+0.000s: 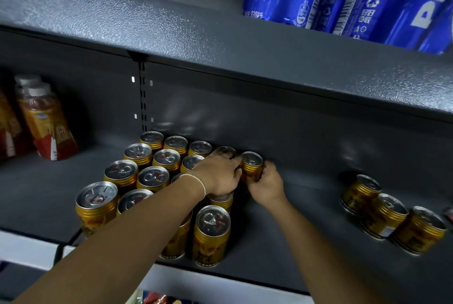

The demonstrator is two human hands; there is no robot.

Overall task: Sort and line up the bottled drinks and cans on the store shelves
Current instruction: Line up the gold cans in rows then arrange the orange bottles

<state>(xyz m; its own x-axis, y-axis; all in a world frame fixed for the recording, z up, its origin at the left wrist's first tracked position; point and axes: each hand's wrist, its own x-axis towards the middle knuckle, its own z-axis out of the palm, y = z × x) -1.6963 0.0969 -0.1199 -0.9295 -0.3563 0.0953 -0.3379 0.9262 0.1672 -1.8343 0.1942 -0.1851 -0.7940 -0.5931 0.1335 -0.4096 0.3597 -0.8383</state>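
- At the back of the shelf [306,181], end of the rows [152,176]: my right hand [266,183] wraps the can [252,165] low down, and my left hand [220,176] curls against its other side.
- Likely full, so rigid, weighty and slick. Best gripped mid-body, kept upright.
- Loose cans [392,215] wait well to the right.

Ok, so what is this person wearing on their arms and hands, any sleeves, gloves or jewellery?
The left hand and the right hand wear no gloves, and no sleeves reach into view. A thin pale cord bracelet circles the left wrist. The right wrist wears nothing, and there is no watch on either. The fingers are too hidden to tell about rings.
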